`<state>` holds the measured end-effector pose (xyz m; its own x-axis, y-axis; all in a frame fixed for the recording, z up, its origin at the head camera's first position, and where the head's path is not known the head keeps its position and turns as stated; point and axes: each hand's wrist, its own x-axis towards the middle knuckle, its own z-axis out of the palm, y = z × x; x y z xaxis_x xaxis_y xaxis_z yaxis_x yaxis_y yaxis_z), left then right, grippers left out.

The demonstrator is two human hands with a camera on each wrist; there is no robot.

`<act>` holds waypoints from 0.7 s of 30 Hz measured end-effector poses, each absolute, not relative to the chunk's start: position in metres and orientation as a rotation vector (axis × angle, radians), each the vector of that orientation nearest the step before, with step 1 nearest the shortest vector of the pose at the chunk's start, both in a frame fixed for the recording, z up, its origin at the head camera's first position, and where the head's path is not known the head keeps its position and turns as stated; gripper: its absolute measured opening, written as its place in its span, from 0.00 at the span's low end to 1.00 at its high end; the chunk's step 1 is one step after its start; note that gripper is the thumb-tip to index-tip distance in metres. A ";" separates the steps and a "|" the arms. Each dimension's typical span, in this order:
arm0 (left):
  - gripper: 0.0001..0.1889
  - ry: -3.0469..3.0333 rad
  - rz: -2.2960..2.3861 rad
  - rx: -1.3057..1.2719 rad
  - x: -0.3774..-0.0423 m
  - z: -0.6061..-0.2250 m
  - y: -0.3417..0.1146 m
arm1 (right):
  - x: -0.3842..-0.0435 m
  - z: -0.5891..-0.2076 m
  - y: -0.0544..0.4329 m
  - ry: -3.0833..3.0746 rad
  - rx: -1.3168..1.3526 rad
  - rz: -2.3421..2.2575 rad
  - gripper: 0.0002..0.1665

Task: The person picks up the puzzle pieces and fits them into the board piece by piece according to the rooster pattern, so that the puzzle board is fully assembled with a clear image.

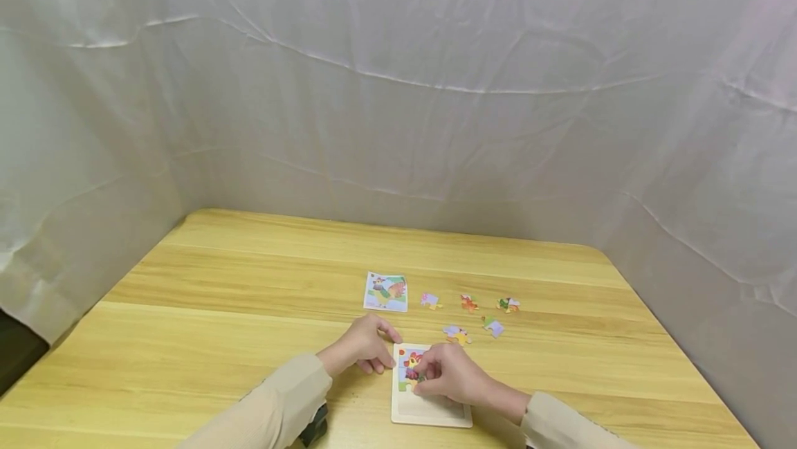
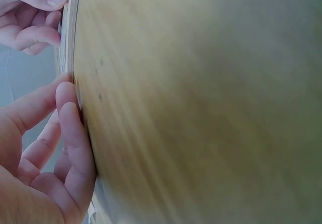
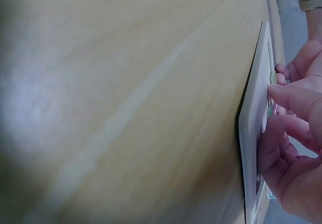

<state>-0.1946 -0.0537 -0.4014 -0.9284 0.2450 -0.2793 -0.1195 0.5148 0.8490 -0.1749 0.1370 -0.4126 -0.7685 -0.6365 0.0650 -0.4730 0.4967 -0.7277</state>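
Observation:
A pale wooden puzzle tray (image 1: 423,407) lies at the near middle of the table, its upper part filled with joined pieces (image 1: 412,359) picturing a bird with a red comb. My left hand (image 1: 367,345) holds the tray by its upper left corner; curled fingers (image 2: 75,138) touch the rim in the left wrist view. Over the tray, my right hand (image 1: 454,373) pinches a small puzzle piece (image 1: 421,378) between thumb and index finger, down at the joined pieces. Most of that piece is hidden by the fingers. In the right wrist view the tray (image 3: 254,98) is seen edge-on.
A printed picture card (image 1: 386,293) lies beyond the tray. To its right are several loose puzzle pieces, among them a lilac one (image 1: 429,300), a red one (image 1: 469,303) and a yellow one (image 1: 457,334). Grey cloth (image 1: 398,138) hangs around the wooden table (image 1: 249,283).

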 end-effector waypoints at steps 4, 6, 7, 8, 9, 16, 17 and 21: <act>0.15 2.393 1.386 0.103 -0.195 -0.402 -0.054 | -0.174 -0.411 0.137 2.530 -0.954 -1.124 0.07; 0.15 2.391 1.386 0.104 -0.195 -0.402 -0.054 | -0.174 -0.411 0.137 2.531 -0.960 -1.119 0.07; 0.15 2.391 1.386 0.103 -0.195 -0.402 -0.054 | -0.174 -0.410 0.136 2.528 -0.957 -1.117 0.07; 0.14 2.391 1.385 0.103 -0.195 -0.402 -0.054 | -0.174 -0.410 0.136 2.522 -0.955 -1.115 0.07; 0.14 2.390 1.385 0.103 -0.195 -0.402 -0.054 | -0.174 -0.409 0.136 2.514 -0.950 -1.112 0.06; 0.14 2.387 1.383 0.110 -0.195 -0.401 -0.054 | -0.174 -0.407 0.134 2.466 -0.921 -1.093 0.06; 0.14 2.389 1.381 0.111 -0.195 -0.401 -0.054 | -0.174 -0.407 0.134 2.464 -0.921 -1.091 0.06; 0.14 2.391 1.376 0.106 -0.195 -0.401 -0.054 | -0.175 -0.407 0.134 2.453 -0.896 -1.094 0.06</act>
<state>-0.1948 -0.0536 -0.4007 -0.9254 0.2495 -0.2854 -0.1214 0.5182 0.8466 -0.1749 0.1342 -0.4069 -0.7567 -0.6533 -0.0255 -0.4177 0.5131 -0.7499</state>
